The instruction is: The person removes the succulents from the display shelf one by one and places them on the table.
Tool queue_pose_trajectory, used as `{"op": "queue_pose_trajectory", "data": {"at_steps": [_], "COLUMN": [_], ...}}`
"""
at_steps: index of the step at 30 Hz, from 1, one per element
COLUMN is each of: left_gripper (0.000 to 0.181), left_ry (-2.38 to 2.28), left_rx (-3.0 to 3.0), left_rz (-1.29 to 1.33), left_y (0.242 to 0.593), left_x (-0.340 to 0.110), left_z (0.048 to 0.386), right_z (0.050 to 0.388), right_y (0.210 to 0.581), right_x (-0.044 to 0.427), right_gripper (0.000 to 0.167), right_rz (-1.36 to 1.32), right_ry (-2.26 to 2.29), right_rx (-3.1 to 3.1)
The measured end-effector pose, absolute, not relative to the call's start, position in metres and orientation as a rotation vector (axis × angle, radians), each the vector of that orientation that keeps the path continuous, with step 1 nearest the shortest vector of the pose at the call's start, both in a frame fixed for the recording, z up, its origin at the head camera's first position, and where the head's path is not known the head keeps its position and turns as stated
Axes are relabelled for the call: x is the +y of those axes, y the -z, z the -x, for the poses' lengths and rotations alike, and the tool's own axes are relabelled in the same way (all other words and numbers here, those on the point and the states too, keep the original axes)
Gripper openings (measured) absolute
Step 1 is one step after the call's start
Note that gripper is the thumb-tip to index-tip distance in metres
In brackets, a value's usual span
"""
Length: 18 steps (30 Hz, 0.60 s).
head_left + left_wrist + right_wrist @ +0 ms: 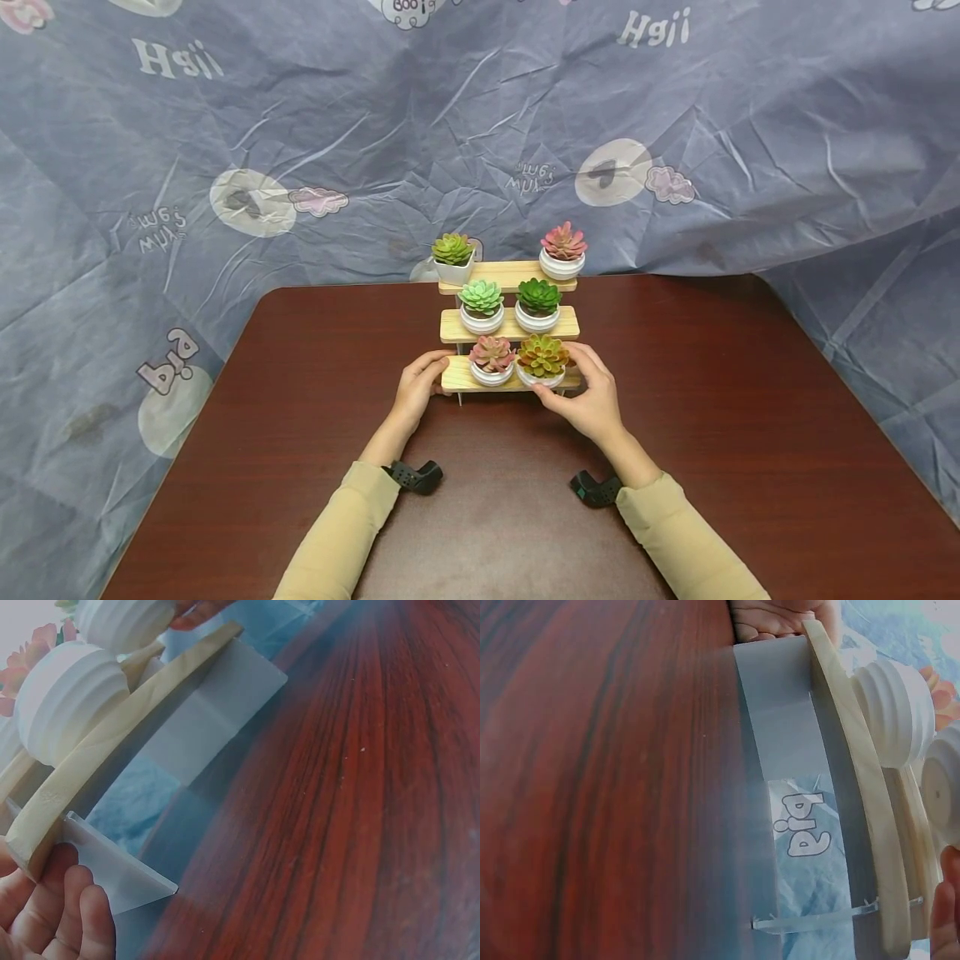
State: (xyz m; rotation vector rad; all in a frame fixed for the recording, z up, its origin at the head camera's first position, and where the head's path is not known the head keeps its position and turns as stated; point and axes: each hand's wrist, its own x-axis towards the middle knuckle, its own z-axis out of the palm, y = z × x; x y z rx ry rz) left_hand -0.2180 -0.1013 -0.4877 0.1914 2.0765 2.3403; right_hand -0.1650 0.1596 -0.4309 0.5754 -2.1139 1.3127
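Observation:
A three-step wooden plant stand (pixel 456 377) with clear supports stands on the table. My left hand (pixel 416 387) grips the left end of its lowest board, fingers curled under it in the left wrist view. My right hand (pixel 596 400) holds a white pot with a yellow-orange succulent (pixel 543 357) between thumb and fingers at the board's right part. In the right wrist view that pot's underside (pixel 939 787) shows, tilted and raised off the board. Left of it, a pink succulent in a ribbed white pot (pixel 492 357) sits on the same board.
On the middle board stand a pale green succulent (pixel 481 298) and a dark green one (pixel 538 298). The top board carries a green succulent (pixel 453 252) at left and a pink one (pixel 563 243) at right. A printed cloth (pixel 420 125) hangs behind the brown table (pixel 712 400).

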Motion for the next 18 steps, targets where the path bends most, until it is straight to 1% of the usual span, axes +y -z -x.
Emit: {"op": "queue_pose_trajectory", "data": {"at_steps": [3,10,13,18], "left_gripper": [0.028,0.029,0.029,0.028], "left_ry": [-2.337,-2.348,-2.352,-2.355], "left_rx": [2.091,2.079,2.073,2.062], "left_rz": [-0.202,-0.201,-0.21,-0.214], "left_y": [0.489,0.489,0.489,0.489], "left_x": [-0.101,-0.101,-0.102,-0.102], "left_z": [0.218,0.218,0.218,0.218], "right_z": [0.155,0.147,0.146,0.154], "right_y": [0.416,0.405,0.407,0.426], "right_x": [0.154,0.147,0.146,0.15], "right_gripper": [0.054,0.056,0.057,0.061], "right_rz": [-0.607,-0.651,-0.672,-0.697], "right_ry": [-1.306,-1.294,-1.295,-1.307], "right_rx": [-2.092,-2.075,-2.079,-2.08]}}
